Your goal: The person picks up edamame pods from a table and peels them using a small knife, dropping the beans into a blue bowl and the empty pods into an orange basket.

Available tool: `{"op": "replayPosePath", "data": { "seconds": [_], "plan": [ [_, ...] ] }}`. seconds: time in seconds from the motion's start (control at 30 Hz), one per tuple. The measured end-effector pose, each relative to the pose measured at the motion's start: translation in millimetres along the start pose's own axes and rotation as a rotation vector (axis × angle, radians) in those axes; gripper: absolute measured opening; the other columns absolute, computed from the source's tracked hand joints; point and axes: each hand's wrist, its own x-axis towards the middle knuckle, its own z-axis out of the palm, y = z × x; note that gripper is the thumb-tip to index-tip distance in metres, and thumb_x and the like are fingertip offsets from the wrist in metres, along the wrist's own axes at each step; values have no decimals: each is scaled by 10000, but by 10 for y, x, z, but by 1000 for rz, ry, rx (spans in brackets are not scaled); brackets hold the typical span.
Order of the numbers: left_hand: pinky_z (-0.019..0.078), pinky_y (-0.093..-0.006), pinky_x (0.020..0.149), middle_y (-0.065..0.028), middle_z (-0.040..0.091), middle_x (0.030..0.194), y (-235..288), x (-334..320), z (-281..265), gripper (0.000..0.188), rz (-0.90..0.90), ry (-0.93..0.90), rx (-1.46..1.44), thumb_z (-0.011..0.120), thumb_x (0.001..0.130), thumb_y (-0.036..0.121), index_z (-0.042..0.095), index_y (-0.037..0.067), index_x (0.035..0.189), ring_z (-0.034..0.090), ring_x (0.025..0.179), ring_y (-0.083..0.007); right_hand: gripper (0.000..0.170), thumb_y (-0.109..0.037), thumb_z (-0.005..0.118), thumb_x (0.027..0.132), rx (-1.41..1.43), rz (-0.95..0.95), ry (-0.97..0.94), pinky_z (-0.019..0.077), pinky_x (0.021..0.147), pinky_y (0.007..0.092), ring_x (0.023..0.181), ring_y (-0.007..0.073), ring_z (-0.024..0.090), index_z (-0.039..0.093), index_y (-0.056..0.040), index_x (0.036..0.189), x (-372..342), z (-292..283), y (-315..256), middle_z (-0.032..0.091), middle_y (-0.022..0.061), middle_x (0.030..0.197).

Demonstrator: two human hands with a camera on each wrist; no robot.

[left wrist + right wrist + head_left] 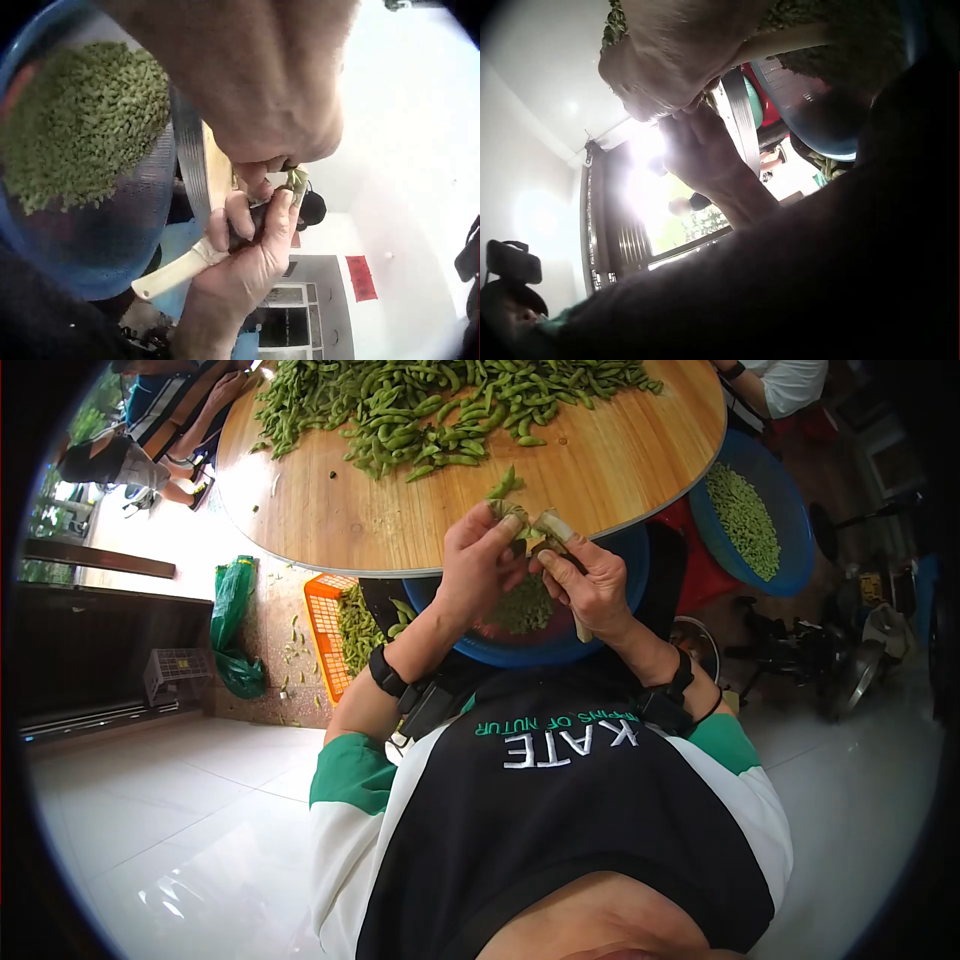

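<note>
My left hand (478, 558) pinches green soybean pods (504, 486) over the table's near edge; one pod tip sticks up past the fingers. Close against it, my right hand (594, 584) grips a cream-handled tool (176, 274) with a hole in the handle's end. Its working end is hidden among the fingers, so I cannot tell its kind. Between both hands' fingertips sits a pale green pod (297, 182), pressed by the right thumb. Below the hands stands a blue basin (462, 644) with shelled green beans (86, 124) in it.
A large heap of pods (430, 410) covers the far part of the round wooden table (640, 470). An orange basket (322, 622) of pods stands lower left, near a green bag (236, 622). Another blue basin (790, 510) of beans is at right. Other people sit across the table.
</note>
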Motion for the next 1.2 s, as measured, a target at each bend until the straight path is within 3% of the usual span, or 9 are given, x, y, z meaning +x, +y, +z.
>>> {"op": "replayPosePath", "data": {
  "seconds": [0.37, 0.5, 0.63, 0.7, 0.77, 0.9, 1.03, 1.13, 1.2],
  "plan": [
    [409, -218, 513, -13, 544, 701, -84, -179, -72, 37, 205, 32, 483, 520, 938, 68, 508, 38, 956, 501, 583, -69, 112, -53, 592, 879, 147, 193, -1, 349, 449, 182, 524, 22, 461, 588, -11, 983, 116, -2, -120, 593, -1, 732],
    [473, -374, 572, -163, 583, 693, 347, -459, -108, 105, 345, -94, 1221, 579, 892, 111, 541, 20, 927, 620, 639, -284, 104, -54, 574, 897, -93, 117, -64, 310, 417, 170, 477, 19, 438, 592, 1, 984, 86, -75, -68, 559, -2, 642],
    [477, -442, 683, -158, 602, 801, 918, -803, -373, 227, -69, -117, 2013, 586, 895, 257, 629, 36, 862, 611, 749, -351, 124, -105, 602, 902, -164, 215, -157, 304, 406, 176, 463, 21, 427, 606, 4, 960, 21, -143, -172, 522, -21, 619],
    [470, -411, 723, -154, 614, 884, 983, -705, -350, 160, -105, -92, 1975, 634, 852, 186, 649, 27, 867, 602, 801, -337, 158, -134, 592, 914, -122, 258, -161, 305, 406, 175, 461, 27, 421, 605, 9, 979, 19, -99, -172, 535, -11, 644],
    [467, -411, 732, -148, 609, 901, 852, -416, -359, 179, 461, -91, 1751, 642, 838, 188, 662, 32, 923, 590, 830, -342, 193, -163, 582, 925, -89, 297, -167, 306, 406, 175, 459, 32, 416, 603, 13, 999, 67, -81, -159, 548, -1, 670],
    [469, -407, 774, -134, 590, 894, 328, 352, -404, 159, 667, 93, 1683, 664, 789, 173, 647, 47, 886, 571, 885, -327, 316, -191, 502, 958, 169, 427, -179, 338, 423, 178, 530, 54, 438, 516, 25, 1188, 112, -64, -110, 563, 42, 777],
    [472, -416, 767, -142, 603, 895, 171, 569, -385, 146, 609, 125, 1716, 654, 778, 144, 645, 43, 883, 577, 874, -352, 416, -154, 435, 971, 313, 402, -125, 364, 438, 174, 633, 68, 452, 378, 8, 1350, 122, -178, -72, 554, 86, 882],
    [489, -367, 687, -105, 636, 814, 235, 528, -371, 135, 528, 128, 1421, 646, 799, 122, 638, 18, 884, 613, 744, -285, 420, -160, 446, 968, 282, 343, -84, 364, 436, 173, 613, 64, 453, 386, 7, 1348, 166, -233, 1, 560, 80, 871],
    [458, -276, 564, -58, 650, 734, 278, 404, -333, 116, 167, 56, 794, 647, 822, 101, 636, -1, 876, 589, 618, -162, 396, -163, 455, 967, 323, 336, -81, 359, 432, 174, 595, 59, 449, 407, 1, 1324, 191, -199, -6, 562, 68, 861]
  ]
}}
